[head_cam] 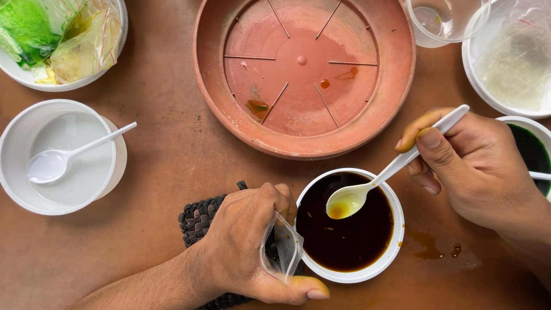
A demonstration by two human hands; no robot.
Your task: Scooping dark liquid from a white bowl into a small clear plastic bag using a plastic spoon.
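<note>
My right hand (pixel 476 163) holds a white plastic spoon (pixel 373 186) by its handle; the spoon's bowl, with a little yellow-orange liquid in it, hovers over a white bowl (pixel 396 241) of dark brown liquid. My left hand (pixel 252 247) pinches a small clear plastic bag (pixel 281 247) held open right beside that bowl's left rim. A dark woven mat (pixel 198 221) lies under my left hand.
A large terracotta saucer (pixel 212 86) with coloured drips sits at top centre. At left, a white bowl (pixel 17 189) holds a white spoon (pixel 57 161). A bowl of crumpled green and yellow bags (pixel 57 34) is top left. Clear cup (pixel 442 20), lidded container (pixel 511 57) and green-liquid bowl (pixel 534 152) stand right. Spilled drops (pixel 436 247) wet the table.
</note>
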